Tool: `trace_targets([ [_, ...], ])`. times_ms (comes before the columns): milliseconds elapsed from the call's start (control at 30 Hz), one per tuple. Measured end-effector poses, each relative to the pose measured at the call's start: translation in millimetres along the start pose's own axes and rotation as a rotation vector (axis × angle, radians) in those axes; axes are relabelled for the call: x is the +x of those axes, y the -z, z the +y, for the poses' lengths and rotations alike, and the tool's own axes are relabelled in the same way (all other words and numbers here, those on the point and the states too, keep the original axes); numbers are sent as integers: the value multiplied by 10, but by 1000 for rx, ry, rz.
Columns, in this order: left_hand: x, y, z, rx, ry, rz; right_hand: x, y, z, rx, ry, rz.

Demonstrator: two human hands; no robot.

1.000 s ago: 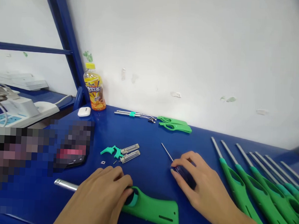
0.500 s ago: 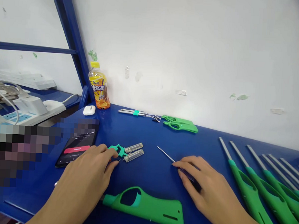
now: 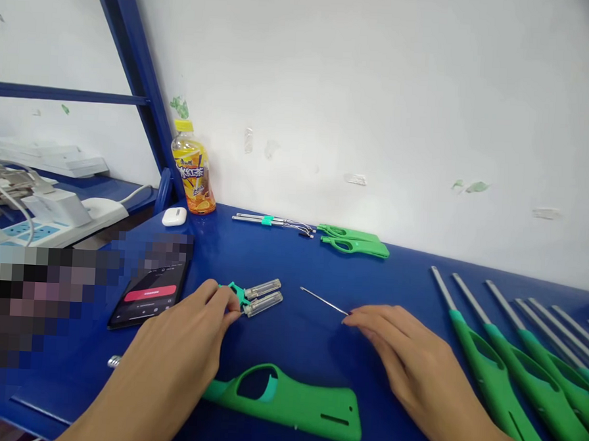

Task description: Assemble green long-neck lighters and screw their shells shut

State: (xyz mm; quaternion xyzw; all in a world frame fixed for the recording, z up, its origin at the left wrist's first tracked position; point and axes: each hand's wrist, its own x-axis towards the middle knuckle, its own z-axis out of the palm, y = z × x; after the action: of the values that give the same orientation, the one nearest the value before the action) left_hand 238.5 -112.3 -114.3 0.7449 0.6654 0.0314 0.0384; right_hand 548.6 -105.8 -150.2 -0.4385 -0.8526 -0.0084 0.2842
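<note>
My left hand (image 3: 179, 356) reaches over the blue bench, its fingertips pinched on a small teal trigger part (image 3: 236, 292) joined to two clear gas cartridges (image 3: 263, 296). Just in front of me lies a green long-nosed lighter (image 3: 289, 404), its metal tube mostly hidden under my left forearm. My right hand (image 3: 406, 355) lies over the dark handle of a thin screwdriver; only the steel shaft (image 3: 322, 301) shows past my fingertips, pointing left.
Several finished green lighters (image 3: 494, 362) lie in a row at the right. Green handle shells (image 3: 355, 243) and metal tubes (image 3: 269, 221) lie by the wall. A drink bottle (image 3: 192, 169), white earbud case (image 3: 174, 216), phone (image 3: 147, 292) and power strip (image 3: 42, 217) stand left.
My left hand left the green lighter's handle and moved forward to the teal trigger part. My right hand stayed over the screwdriver, now covering its handle more fully.
</note>
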Motion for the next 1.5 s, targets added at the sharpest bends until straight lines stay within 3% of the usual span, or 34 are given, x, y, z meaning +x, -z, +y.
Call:
trace_targets([
  [200, -47, -137, 64, -281, -104, 45, -37, 15, -51, -11, 38, -33],
  [467, -123, -122, 185, -318, -215, 182, -24, 38, -76, -8, 52, -77],
  [867, -136, -132, 299, -482, -431, 337, -17, 90, -178, 40, 183, 52],
  [967, -130, -150, 298, -600, -479, 362, -3, 99, -229, 210, 73, 60],
  [1133, -149, -183, 314, -649, -479, 378, 42, 123, -255, 591, -291, 147],
  [1233, -149, -181, 315, -680, -459, 361, 67, 156, -205, 910, -377, 193],
  [1367, -125, -157, 316, -707, -440, 353, 91, 256, -194, 1334, -501, 35],
  [1500, -108, -143, 327, -699, -444, 389, 98, 311, -265, 1559, -648, -96],
])
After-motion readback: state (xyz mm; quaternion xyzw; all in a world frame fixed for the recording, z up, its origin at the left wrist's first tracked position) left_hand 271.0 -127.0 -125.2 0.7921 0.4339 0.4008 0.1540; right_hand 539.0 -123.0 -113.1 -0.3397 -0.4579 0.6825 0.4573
